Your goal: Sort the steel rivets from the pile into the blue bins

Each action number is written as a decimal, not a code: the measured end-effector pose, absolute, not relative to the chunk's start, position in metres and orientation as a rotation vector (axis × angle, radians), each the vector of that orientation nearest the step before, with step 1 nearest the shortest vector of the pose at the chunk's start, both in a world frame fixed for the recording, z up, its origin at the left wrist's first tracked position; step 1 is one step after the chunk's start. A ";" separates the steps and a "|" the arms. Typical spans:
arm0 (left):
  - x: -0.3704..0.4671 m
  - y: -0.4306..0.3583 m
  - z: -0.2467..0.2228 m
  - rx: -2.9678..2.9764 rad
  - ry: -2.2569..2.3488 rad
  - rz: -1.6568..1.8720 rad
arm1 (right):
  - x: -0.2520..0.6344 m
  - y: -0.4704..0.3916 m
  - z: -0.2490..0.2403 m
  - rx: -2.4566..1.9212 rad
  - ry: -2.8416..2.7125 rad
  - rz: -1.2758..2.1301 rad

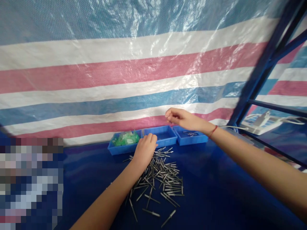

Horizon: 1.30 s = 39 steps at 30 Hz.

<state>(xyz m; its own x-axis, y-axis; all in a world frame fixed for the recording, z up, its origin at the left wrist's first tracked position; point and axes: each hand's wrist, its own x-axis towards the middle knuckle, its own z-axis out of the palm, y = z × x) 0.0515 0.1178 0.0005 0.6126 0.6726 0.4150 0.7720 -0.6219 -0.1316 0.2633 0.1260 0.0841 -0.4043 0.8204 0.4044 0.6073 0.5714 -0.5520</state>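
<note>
A loose pile of metal blind rivets (165, 174) lies on the blue table. My left hand (145, 147) is over the far side of the pile, at the front of the middle blue bin (165, 142). Its fingers curl downward, and their tips are hidden, so what they hold does not show. Above the middle and right bins, my right hand (178, 117) is raised with its fingers pinched together. Anything between them is too small to make out. A few rivets (190, 133) lie in the right blue bin (192, 140).
The left blue bin (124, 149) holds green plastic packaging (127, 138). A striped tarp (120, 73) hangs behind the table (203, 191). At the right stand a dark blue metal frame (260, 73) and a white power strip (261, 123) with a cable.
</note>
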 end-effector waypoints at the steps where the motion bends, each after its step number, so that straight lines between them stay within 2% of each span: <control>1: 0.051 0.119 0.002 -2.564 -1.151 -0.461 | 0.278 0.122 0.087 -1.223 -2.071 0.327; 7: 0.049 0.121 0.011 -2.626 -1.067 -0.315 | 0.335 0.111 0.058 -1.747 -2.192 -0.034; 11: 0.048 0.119 0.016 -2.648 -1.116 -0.225 | 0.334 0.104 0.034 -1.782 -2.281 0.140; 16: 0.047 0.119 0.013 -2.649 -1.097 -0.267 | 0.323 0.092 0.023 -1.552 -2.333 0.312; 21: 0.045 0.120 0.011 -2.692 -1.116 -0.306 | 0.312 0.088 0.011 -1.616 -2.367 0.016; 24: 0.036 0.113 0.017 -2.705 -1.009 -0.513 | 0.301 0.080 0.014 -1.673 -2.307 -0.192; 28: 0.014 0.092 0.025 -2.710 -0.876 -0.804 | 0.275 0.054 0.022 -1.546 -2.118 -0.443; 35: -0.017 0.054 -0.008 -2.772 -1.109 -0.983 | 0.214 0.028 0.004 -1.380 -2.395 0.221; 39: -0.017 0.043 -0.025 -2.805 -1.217 -1.080 | 0.195 0.030 -0.002 -1.385 -2.434 0.316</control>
<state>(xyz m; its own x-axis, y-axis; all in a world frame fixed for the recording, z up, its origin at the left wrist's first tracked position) -0.0173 0.0432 -0.0248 0.4979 0.6813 0.5366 0.6140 -0.7139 0.3366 0.1951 0.0305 -0.0015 -0.4778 0.8625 0.1668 0.7912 0.5050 -0.3448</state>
